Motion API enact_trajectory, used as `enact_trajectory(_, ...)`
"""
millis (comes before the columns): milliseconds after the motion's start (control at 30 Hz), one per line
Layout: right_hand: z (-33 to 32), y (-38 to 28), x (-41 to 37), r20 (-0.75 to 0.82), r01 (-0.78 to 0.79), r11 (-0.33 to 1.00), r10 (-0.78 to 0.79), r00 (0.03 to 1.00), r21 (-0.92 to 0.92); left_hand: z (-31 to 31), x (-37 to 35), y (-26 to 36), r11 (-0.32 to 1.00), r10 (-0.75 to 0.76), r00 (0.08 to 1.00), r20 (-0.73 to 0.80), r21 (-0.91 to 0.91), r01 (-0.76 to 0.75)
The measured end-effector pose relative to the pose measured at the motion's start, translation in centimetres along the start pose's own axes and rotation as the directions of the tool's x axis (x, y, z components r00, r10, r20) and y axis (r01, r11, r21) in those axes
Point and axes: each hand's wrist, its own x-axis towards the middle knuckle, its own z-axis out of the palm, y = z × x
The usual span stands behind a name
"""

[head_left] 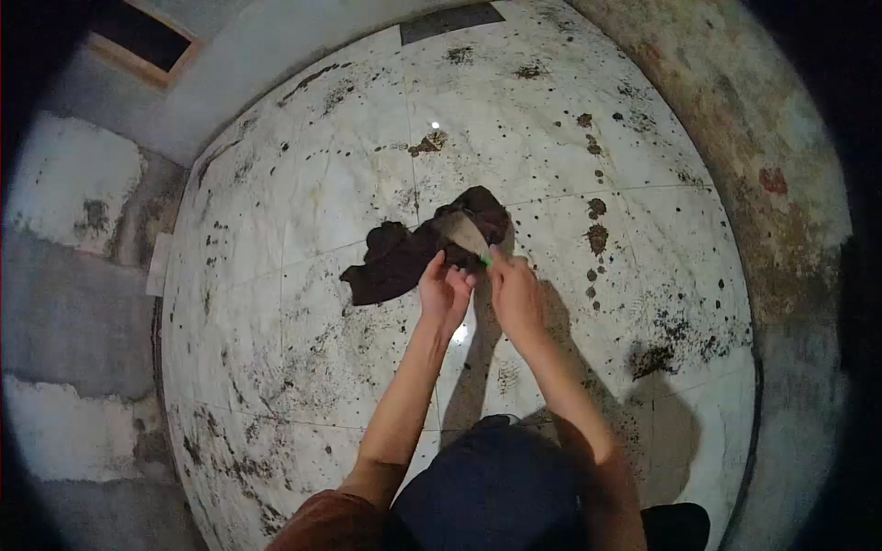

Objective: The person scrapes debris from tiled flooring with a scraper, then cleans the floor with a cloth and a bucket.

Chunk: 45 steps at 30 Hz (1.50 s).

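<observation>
My right hand [514, 292] is closed around the green handle of a scraper [466, 235], whose broad, flat blade points up and to the left. Behind and around the blade is a crumpled dark cloth [395, 266], stretching away to the left with a ragged end. My left hand [447, 292] is at the cloth's near edge with its fingers bent around it, just left of the scraper handle. The blade overlaps the cloth, and its handle is mostly covered by my right fingers.
Dark spots and smears mark the pale tiled floor [331, 184]. A stained wall [735, 119] runs along the right, and a patchy grey wall [73, 312] stands at the left. A dark rectangular mat [450, 23] lies at the far edge. My knees show at the bottom.
</observation>
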Motion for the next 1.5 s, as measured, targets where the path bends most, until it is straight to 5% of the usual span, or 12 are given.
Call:
enact_trajectory(467, -7.3, 5.2, -2.0, 0.216, -0.165, 0.942, 0.233, 0.948, -0.293, 0.6, -2.2, -1.0, 0.976, -0.128, 0.981, 0.145, -0.157, 0.151)
enact_trajectory(600, -8.9, 5.8, -0.7, 0.267, -0.270, 0.936, 0.207, 0.941, 0.226, -0.4, -2.8, -0.2, 0.982, -0.183, 0.983, 0.028, 0.044, 0.182)
enact_trajectory(700, -6.9, 4.4, -0.7, 0.562, -0.648, 0.486, 0.331, 0.758, 0.587, -2.1, -1.6, -0.9, 0.885, -0.260, 0.864, 0.432, -0.251, 0.392)
enact_trajectory(767, -4.8, 3.4, -1.5, 0.674, -0.746, 0.282, 0.320, 0.665, 0.603, 1.9, -2.2, -1.1, 0.978, -0.208, 0.972, -0.107, -0.025, 0.206)
enact_trajectory(867, -0.5, 5.4, -2.6, 0.700, -0.756, 0.039, 0.348, 0.624, 0.654, 2.5, -1.5, -1.2, 0.974, -0.223, 0.974, 0.040, -0.035, 0.224)
enact_trajectory(1000, -0.9, 8.5, -2.6, 0.727, -0.776, -0.043, 0.386, 0.568, 0.630, 1.4, 0.6, -1.1, 0.943, -0.319, 0.935, 0.155, -0.048, 0.330)
enact_trajectory(1067, -4.0, 9.0, -1.9, 0.676, -0.820, 0.155, 0.493, 0.548, 0.552, 0.1, 2.5, -1.2, 0.943, -0.334, 0.939, 0.084, 0.035, 0.332)
enact_trajectory(1100, -4.1, 10.5, -1.6, 0.497, -0.737, 0.415, 0.551, 0.670, 0.534, -1.6, 4.0, -1.2, 0.625, -0.093, 0.995, 0.041, 0.780, 0.027)
enact_trajectory(1133, -4.5, 10.5, -1.4, 0.308, -0.621, 0.645, 0.541, 0.783, 0.445, -1.6, 4.2, -1.1, -0.199, 0.098, 0.976, 0.194, 0.965, -0.171)
enact_trajectory(1167, -4.8, 10.3, -1.5, 0.079, -0.441, 0.826, 0.443, 0.893, 0.352, -0.7, 3.2, -1.4, -0.485, 0.155, 0.952, 0.265, 0.860, -0.161)
enact_trajectory(1300, -2.2, 8.1, -1.6, -0.108, -0.102, 0.991, 0.092, 0.990, -0.090, -3.4, 3.8, -3.1, -0.749, -0.141, 0.981, 0.131, 0.634, -0.192)
enact_trajectory(1500, 4.7, 10.6, -4.4, -0.044, -0.029, 0.799, 0.003, 0.999, -0.600, -5.4, 4.2, -4.6, -0.795, -0.026, 0.973, 0.228, 0.585, -0.159)
